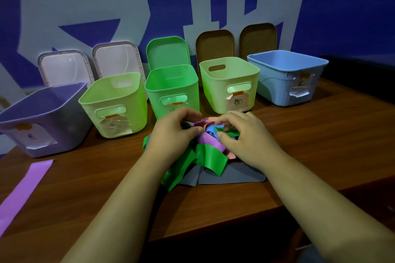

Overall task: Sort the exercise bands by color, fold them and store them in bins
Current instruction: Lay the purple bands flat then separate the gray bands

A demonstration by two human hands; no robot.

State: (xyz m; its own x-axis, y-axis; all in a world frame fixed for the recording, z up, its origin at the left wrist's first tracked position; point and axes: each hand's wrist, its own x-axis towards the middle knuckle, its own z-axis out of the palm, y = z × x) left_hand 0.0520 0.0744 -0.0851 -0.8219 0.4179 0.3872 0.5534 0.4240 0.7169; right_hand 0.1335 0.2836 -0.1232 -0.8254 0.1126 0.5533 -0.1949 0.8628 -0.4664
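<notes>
Bands lie heaped in one tangle [205, 151] on the table [320, 145], directly under both grips and just in front of the bins. The left grip [171, 132] is curled in at the tangle's top left, with thumb and fingers closed on a pale purple strip [202, 123]. The right grip [241, 136] is curled in from the other side, with a green band [220, 129] pinched beside a blue band [210, 132]. A broad green loop [211, 159] is draped over the near side, and a grey band [230, 174] is spread flat underneath. Well apart at the left, a loose purple band [23, 186] is laid out along the table. Five bins are lined up open behind, with paper labels taped on their fronts: purple bin [42, 126], pale green bin [119, 109], green bin [171, 89], yellow-green bin [230, 85], blue bin [286, 79]. Only part of each inside is shown. Lids [168, 53] are propped against the wall behind them.
</notes>
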